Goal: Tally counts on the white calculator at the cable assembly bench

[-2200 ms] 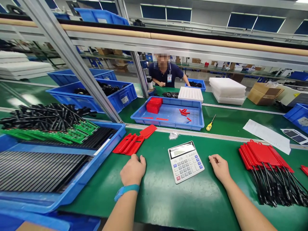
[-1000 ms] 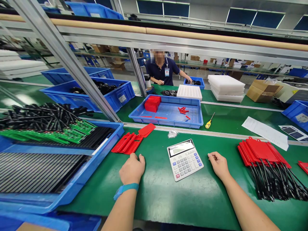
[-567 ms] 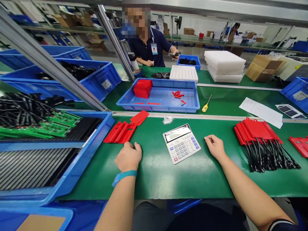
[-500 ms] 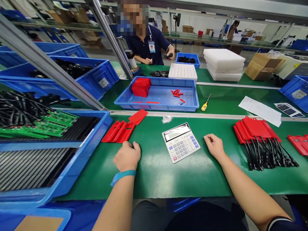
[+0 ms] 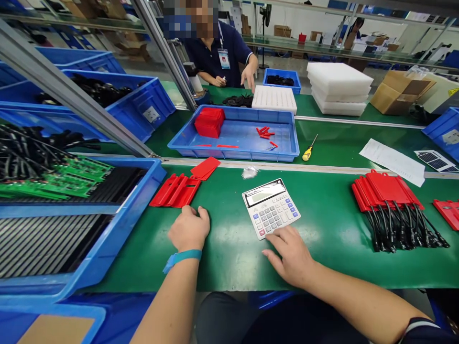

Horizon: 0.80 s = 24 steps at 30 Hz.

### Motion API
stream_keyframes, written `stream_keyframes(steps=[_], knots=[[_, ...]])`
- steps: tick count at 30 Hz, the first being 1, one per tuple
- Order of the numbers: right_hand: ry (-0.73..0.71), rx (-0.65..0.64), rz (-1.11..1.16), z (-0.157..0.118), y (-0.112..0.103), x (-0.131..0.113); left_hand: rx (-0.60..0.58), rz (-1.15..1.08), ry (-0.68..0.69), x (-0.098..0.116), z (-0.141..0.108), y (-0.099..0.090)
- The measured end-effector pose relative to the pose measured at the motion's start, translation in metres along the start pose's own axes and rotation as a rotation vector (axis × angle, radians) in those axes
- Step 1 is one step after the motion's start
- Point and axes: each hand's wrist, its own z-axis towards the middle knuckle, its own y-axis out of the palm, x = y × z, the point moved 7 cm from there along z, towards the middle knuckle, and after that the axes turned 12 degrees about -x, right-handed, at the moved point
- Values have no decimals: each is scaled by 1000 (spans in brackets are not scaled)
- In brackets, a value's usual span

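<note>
A white calculator [image 5: 271, 208] lies on the green bench in front of me. At its lower edge is my right hand [image 5: 289, 253], fingers apart, the fingertips at the bottom keys and nothing held. My left hand [image 5: 189, 228] rests on the bench with its fingers curled; whether anything is inside cannot be seen. Just beyond it lie red plastic holders [image 5: 175, 191] and flat red pieces [image 5: 205, 168]. A small clear plastic bag [image 5: 250, 172] sits behind the calculator. To the right, a stack of red cases [image 5: 387, 191] has black cables [image 5: 401, 229] hanging toward me.
A blue tray [image 5: 258, 153] with red parts stands behind the bench strip, a yellow screwdriver [image 5: 307, 154] beside it. Circuit boards [image 5: 75, 177] fill a blue bin [image 5: 118, 248] at left. A metal post [image 5: 89, 95] slants across. Opposite, a person [image 5: 224, 52] works.
My right hand has moved left to the calculator's lower edge and its fingers have spread. My left hand stays in place. The person opposite has lowered a hand toward the white foam block.
</note>
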Motion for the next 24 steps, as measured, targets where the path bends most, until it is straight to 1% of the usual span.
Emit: stream_keyframes(steps=[2,4,6,8,10,15,18,24], knots=[[30,-137,-24,1,14,-12,3,0,5,0,1,1],[72,-284,-70,4,22,-20,4,-1,3,-1,4,2],[120,-423,-85,10,25,-25,9,3,-2,-3,7,4],[197,-552,-82,16,26,-24,17,12,-3,-4,9,6],[258,-639,-58,21,27,-20,25,18,-2,-4,11,7],[284,-678,46,21,29,-9,23,28,-21,-4,12,7],[273,-695,63,20,28,-4,20,34,-48,-3,12,6],[282,-709,60,22,21,0,23,31,-48,-1,12,7]])
